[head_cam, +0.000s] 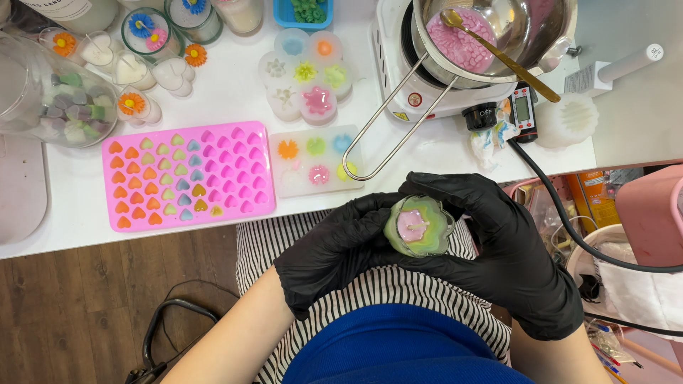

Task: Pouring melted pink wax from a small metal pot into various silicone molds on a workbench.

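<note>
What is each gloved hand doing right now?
Left hand: closed around the flower-shaped green and pink candle in its clear silicone mould, gripping its left side.
Right hand: closed on the same candle, cupping its right side.

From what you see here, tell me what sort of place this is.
Probably a candle-making craft table: a metal pot of pink wax pellets on a small hotplate, a pink heart mould tray, and a flower-shaped candle held in both gloved hands.

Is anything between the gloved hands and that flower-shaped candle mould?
Nothing visible. The left hand and right hand both hold the flower-shaped mould directly, fingers wrapped around its sides, above the lap and clear of the table edge.
</note>
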